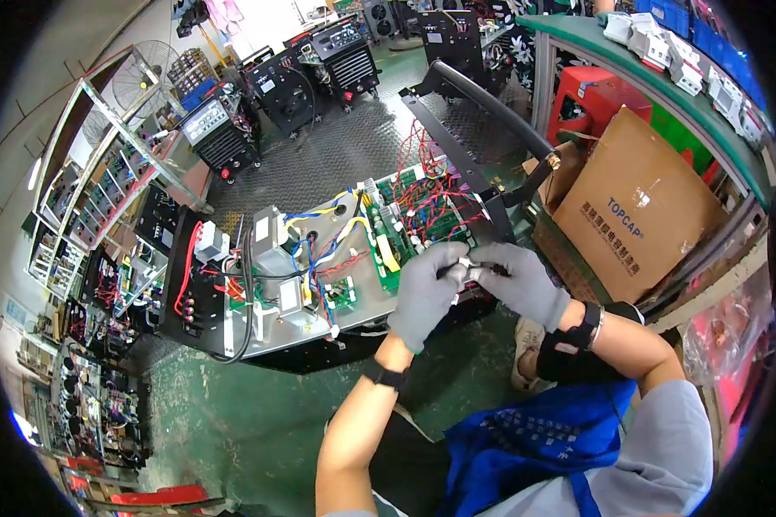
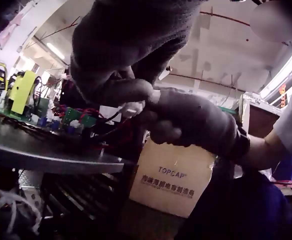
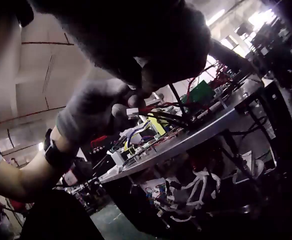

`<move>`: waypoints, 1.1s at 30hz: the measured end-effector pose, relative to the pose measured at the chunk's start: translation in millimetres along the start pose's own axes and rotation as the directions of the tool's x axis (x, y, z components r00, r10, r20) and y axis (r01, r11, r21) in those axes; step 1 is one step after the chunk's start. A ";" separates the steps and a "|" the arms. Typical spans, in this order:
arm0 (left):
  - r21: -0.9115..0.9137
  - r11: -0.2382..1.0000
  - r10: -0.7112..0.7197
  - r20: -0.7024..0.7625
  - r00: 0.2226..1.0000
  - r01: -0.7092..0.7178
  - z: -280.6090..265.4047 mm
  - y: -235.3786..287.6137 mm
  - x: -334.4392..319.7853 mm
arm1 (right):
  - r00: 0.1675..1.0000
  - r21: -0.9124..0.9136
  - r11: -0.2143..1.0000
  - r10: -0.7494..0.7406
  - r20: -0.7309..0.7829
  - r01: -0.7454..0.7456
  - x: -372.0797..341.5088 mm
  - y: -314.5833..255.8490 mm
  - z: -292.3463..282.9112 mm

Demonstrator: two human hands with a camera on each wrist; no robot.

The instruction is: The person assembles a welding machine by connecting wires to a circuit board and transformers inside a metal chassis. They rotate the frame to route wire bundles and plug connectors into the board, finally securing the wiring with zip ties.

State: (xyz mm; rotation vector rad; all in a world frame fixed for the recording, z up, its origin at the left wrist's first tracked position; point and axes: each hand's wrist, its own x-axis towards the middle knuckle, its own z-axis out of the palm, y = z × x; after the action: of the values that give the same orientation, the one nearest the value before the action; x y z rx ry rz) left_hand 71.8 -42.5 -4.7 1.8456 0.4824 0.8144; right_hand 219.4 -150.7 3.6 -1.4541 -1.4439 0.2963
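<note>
Right wrist, unlike head, shows white bundles (image 3: 203,189) beneath the metal plate (image 3: 168,152)

The head view is bright, bowed and black-rimmed, with white glare at the far opening (image 1: 270,21) and shine on the grey floor (image 1: 280,164). The 2 wrist views are dim and soft, the left hand (image 2: 128,47) and right hand (image 3: 131,37) shadowed while ceiling lamps (image 2: 285,72) glare
</note>
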 end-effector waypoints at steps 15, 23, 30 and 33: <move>-0.318 0.902 -0.309 -0.003 0.951 0.292 25.4 -35.2 5.7 | 0.968 -0.758 0.602 -0.175 0.182 0.251 2.9 6.6 13.3; 0.193 0.972 0.163 -0.133 0.978 -0.136 24.8 -51.4 -2.1 | 0.966 -0.607 0.761 -0.103 0.237 0.230 8.6 -4.6 7.1; 0.486 0.869 0.129 -0.044 0.991 -0.091 5.3 -6.9 4.2 | 0.927 -0.076 0.933 0.358 0.112 -0.351 2.9 -26.4 -0.9; 0.672 0.712 0.275 0.001 0.961 -0.204 11.9 -6.4 22.3 | 0.805 0.329 0.749 0.589 0.067 -0.575 -5.8 -11.5 1.2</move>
State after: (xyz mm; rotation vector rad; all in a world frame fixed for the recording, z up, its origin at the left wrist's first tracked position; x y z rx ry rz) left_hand 96.0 -33.1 -6.6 2.5912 0.6676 0.9947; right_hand 210.1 -157.9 9.2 -1.5780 -0.8065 0.8581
